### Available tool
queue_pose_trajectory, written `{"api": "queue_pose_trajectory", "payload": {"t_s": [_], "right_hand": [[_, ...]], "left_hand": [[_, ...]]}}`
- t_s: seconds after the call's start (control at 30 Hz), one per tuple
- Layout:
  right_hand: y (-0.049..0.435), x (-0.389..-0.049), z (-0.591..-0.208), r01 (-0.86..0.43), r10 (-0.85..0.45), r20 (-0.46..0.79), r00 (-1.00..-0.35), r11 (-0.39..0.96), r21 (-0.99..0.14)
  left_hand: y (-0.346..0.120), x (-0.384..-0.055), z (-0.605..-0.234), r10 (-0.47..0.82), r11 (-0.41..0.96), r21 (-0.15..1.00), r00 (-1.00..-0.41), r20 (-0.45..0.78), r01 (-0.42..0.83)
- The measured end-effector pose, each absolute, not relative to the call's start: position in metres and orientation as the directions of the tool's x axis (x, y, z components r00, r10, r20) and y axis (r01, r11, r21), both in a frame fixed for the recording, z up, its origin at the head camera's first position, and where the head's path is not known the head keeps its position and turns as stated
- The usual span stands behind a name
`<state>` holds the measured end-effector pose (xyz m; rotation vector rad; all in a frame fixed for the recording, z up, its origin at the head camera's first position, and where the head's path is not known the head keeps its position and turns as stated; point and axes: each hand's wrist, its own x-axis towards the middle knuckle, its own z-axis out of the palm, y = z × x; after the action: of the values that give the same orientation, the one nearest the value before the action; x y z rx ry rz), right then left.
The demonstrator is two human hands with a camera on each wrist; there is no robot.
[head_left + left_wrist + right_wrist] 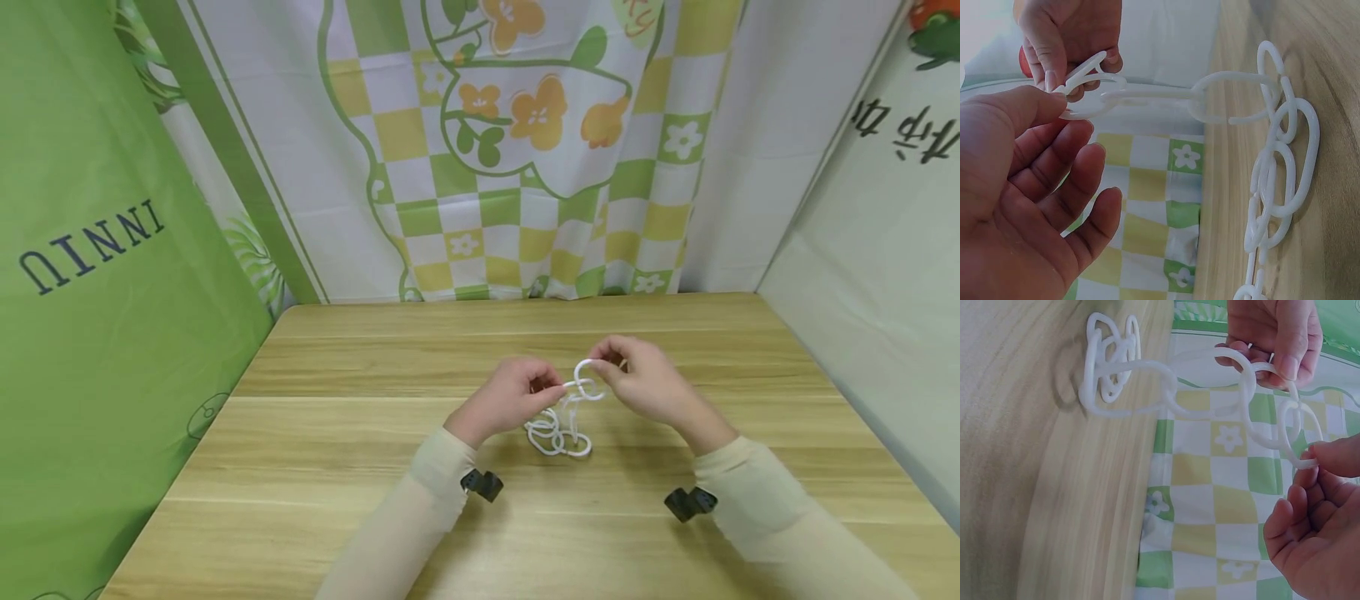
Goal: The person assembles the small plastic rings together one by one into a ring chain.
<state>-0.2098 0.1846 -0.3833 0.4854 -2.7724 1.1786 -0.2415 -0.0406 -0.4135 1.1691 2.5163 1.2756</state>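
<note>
A chain of white plastic links [1314,134] hangs from between both hands down to the tabletop, where several links lie in a loose heap. My left hand [513,392] pinches one link [1295,392] near the chain's upper end between thumb and index finger, its other fingers loosely bent. With thumb and index finger, my right hand [647,383] pinches the end link [1282,428], which loops through the link at the left hand. Both hands are raised a little above the table, close together. The right wrist view shows the upper links stretched out toward the heap.
The wooden table [315,467] runs back to a checked, flowered curtain [465,200]. A green cloth [90,350] hangs at the left, a white printed cloth [862,275] at the right. Each sleeve carries a small black wrist camera [482,484].
</note>
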Motion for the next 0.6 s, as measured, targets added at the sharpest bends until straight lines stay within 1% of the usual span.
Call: {"api": "queue_pose_trajectory", "payload": {"t_s": [0.23,0.6], "right_hand": [[0.1836,-0.2105,-0.3875,-0.307,-0.214,0.22,-0.952,0.651,-0.695],[0.1821,-0.2104,-0.3902,-0.29,-0.193,0.217,-0.957,0.648,-0.704]], "left_hand": [[-0.039,-0.2411,-0.4135,0.675,0.363,0.708,-0.695,0.248,0.605],[-0.0382,-0.2399,-0.414,0.687,0.341,0.712,-0.68,0.257,0.614]]}}
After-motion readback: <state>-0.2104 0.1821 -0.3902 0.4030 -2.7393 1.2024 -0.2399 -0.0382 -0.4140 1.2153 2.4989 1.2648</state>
